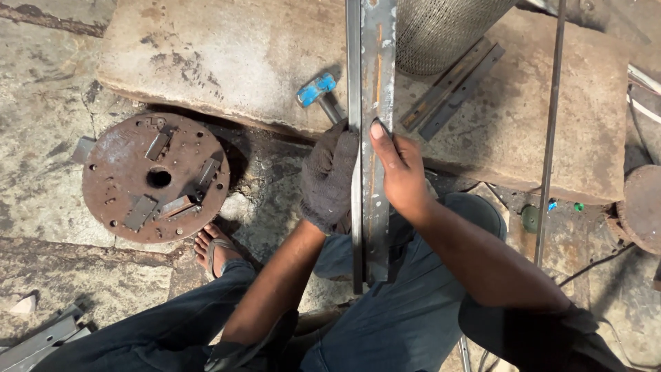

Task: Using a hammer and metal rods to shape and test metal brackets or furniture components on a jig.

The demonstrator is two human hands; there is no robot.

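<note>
Cracked concrete floor runs under us, with a worn stone slab across the top that serves as a bench. We sit with a long steel angle bar lying away from us over the slab, its near end resting down by our knees.

Our left hand, in a dark knit glove, is wrapped around the bar's left edge, fingers curled shut on it. Our right hand is bare and lies flat along the bar's right face, fingers pressed together, the thumb stretched forward so its tip bears on the metal.

Just beyond the gloved hand a hammer with a blue head lies on the slab, its handle partly hidden behind the bar. To the right of the bare hand, two short flat strips rest at a slant, and past them stands a mesh cylinder. Farther right a thin rod runs nearly parallel to the bar. Well to the left of the gloved hand sits a rusty round plate with small pieces on it, and our sandalled foot is just below that.

To do this well, we judge, both hands should keep the bar seated flat on the slab without rocking, the thumb steadying it clear of the sharp edges.
</note>
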